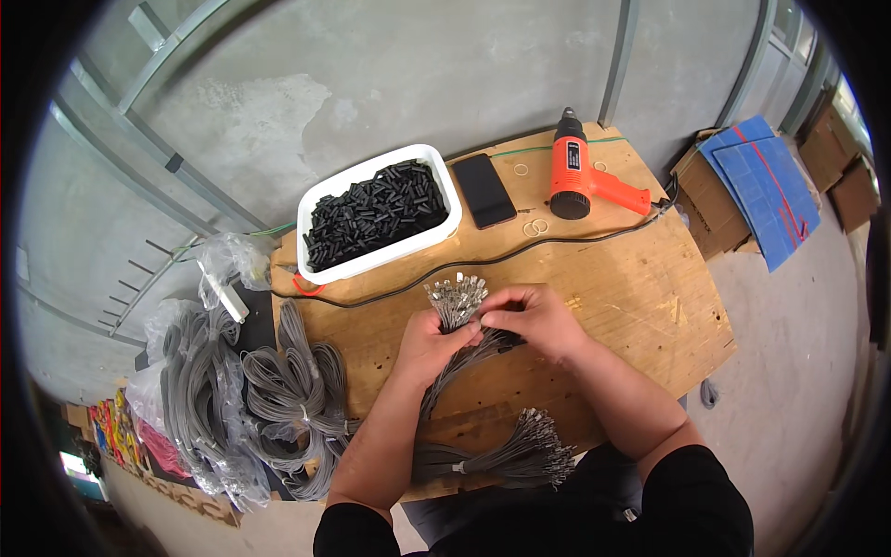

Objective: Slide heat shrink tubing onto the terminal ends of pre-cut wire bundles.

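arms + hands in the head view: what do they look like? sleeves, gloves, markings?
Left hand and right hand: both bare, no gloves. Forearms bare too, no watch or band visible. Short black sleeves on both upper arms, plain, no print visible.

Right of the right hand [538, 320], bare table [650, 306] leaves a wide passage to the edge. Ahead, 1 cord [520, 245] crosses in the way. Beyond it stand 3 obstacles: tub [380, 258], phone [484, 190], heat gun [574, 176]; tub and phone leave barely a slit, phone and gun a wider gap. Coils [295, 395] block the left, a bundle [520, 450] the near edge.
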Tool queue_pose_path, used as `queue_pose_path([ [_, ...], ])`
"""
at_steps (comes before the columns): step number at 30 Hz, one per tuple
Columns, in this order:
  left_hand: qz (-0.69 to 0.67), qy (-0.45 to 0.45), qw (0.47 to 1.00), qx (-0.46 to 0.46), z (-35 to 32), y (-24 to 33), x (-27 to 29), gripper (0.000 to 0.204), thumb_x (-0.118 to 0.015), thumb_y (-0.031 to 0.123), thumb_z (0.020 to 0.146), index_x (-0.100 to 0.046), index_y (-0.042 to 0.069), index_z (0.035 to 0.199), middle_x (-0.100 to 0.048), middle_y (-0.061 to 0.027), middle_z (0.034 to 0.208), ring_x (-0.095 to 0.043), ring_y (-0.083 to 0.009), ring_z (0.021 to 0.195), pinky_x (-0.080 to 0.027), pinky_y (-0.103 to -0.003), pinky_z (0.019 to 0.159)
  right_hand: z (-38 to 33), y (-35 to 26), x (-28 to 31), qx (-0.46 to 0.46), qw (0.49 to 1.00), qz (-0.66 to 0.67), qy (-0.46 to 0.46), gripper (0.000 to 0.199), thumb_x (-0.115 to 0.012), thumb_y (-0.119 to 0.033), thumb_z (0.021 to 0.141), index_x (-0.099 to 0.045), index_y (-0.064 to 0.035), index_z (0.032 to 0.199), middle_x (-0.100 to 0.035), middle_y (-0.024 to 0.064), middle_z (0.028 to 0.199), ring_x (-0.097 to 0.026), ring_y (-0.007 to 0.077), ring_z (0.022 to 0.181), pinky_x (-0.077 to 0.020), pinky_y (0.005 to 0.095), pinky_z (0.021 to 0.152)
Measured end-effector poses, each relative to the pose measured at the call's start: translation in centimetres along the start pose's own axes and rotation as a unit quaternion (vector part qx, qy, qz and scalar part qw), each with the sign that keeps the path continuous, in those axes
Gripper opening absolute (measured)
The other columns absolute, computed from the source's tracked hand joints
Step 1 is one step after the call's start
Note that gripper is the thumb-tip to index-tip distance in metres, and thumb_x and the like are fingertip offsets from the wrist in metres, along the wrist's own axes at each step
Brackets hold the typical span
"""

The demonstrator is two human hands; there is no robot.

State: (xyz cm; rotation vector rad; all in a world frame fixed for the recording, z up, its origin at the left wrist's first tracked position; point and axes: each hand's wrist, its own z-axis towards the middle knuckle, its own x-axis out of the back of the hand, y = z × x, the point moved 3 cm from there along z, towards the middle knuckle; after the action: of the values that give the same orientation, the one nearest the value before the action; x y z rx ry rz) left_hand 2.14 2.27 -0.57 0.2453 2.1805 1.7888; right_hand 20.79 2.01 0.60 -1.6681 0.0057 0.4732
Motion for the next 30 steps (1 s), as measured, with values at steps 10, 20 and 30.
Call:
queue_pose_path([
  [10,-0.073,0.022,0.997,0.024,0.0,0.0,0.8,0.012,-0.069,0.005,0.090,-0.065,-0.003,0.099,-0.067,-0.0084,0.083,-0.063,-0.0159,0.074,-0.051,-0.029,0.069,0.9,0.1,2.0,-0.051,0.957,0.279,0.059,0.027,-0.040,0.011,0.096,-0.057,0.0067,0.117,-0.062,0.0184,0.125,-0.064,0.0256,0.115,-0.0542,0.0304,0.100],
  [20,-0.082,0.033,0.996,0.023,-0.3,0.4,1.1,0.014,-0.071,0.011,0.089,-0.067,-0.001,0.095,-0.063,-0.0023,0.077,-0.056,-0.0100,0.067,-0.044,-0.026,0.062,0.2,-0.8,0.1,-0.056,0.972,0.225,0.035,0.029,-0.040,0.002,0.102,-0.054,0.0065,0.127,-0.062,0.0205,0.125,-0.065,0.0281,0.114,-0.0567,0.0322,0.097],
  [30,-0.054,0.048,0.997,0.001,-0.3,0.7,1.0,0.012,-0.073,0.011,0.088,-0.068,0.001,0.093,-0.060,0.0010,0.074,-0.052,-0.0072,0.063,-0.040,-0.024,0.057,0.0,0.2,0.7,-0.042,0.998,0.031,0.026,0.020,-0.047,-0.002,0.102,-0.058,0.0001,0.119,-0.068,0.0158,0.111,-0.071,0.0246,0.096,-0.0591,0.0325,0.083],
])
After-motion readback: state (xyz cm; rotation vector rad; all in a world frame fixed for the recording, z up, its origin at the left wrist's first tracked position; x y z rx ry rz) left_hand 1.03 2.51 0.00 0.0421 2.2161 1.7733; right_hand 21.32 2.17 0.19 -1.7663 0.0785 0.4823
